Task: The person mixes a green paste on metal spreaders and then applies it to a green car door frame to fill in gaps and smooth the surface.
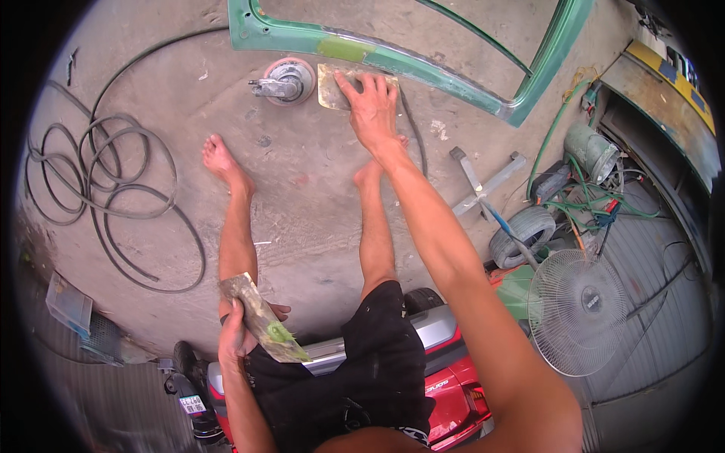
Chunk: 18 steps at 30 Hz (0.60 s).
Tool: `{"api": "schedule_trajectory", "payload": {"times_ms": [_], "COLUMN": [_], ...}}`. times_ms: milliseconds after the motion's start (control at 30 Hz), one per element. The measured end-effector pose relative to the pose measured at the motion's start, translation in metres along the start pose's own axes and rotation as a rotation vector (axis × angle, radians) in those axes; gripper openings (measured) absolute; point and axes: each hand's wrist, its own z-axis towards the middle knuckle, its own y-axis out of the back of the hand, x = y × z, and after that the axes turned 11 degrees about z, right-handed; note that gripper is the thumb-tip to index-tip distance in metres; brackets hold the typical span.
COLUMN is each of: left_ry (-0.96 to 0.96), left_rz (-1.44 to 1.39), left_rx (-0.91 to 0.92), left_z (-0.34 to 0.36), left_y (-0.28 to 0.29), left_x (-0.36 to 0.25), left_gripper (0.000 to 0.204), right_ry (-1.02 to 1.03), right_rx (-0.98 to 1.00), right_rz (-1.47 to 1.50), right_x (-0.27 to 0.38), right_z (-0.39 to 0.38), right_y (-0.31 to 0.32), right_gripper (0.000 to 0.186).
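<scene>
Right hand (pixel 371 106): laid flat, fingers spread, on a sanding sheet (pixel 341 84).
Sanding sheet: on the floor (pixel 302 196) at 12 o'clock, beneath the palm; judged thin, light and floppy, best pinched at a free edge.
Left hand (pixel 236 336): closed around a putty board (pixel 264 318) at 8 o'clock; judged stiff and light.
Sander (pixel 285 81): just left of the sheet.
Green door frame (pixel 408 57): just beyond the sheet.

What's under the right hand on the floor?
The right hand presses flat on a sandpaper sheet lying on the concrete floor, beside the sander. The sheet's middle and right part are covered by the hand.
</scene>
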Motion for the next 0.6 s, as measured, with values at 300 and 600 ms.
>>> {"api": "schedule_trajectory", "payload": {"times_ms": [300, 600], "left_ry": [-0.023, -0.012], "left_rz": [0.017, 0.013], "left_rx": [0.02, 0.009], "left_z": [0.004, 0.003], "left_y": [-0.01, -0.004], "left_x": [-0.006, -0.002], "left_gripper": [0.082, 0.084], "right_ry": [-0.085, -0.127], "right_rx": [0.016, 0.103], "right_rz": [0.151, 0.156], "right_x": [-0.013, -0.031], "right_z": [0.063, 0.076], "right_y": [0.046, 0.042], "right_gripper": [0.056, 0.055]}}
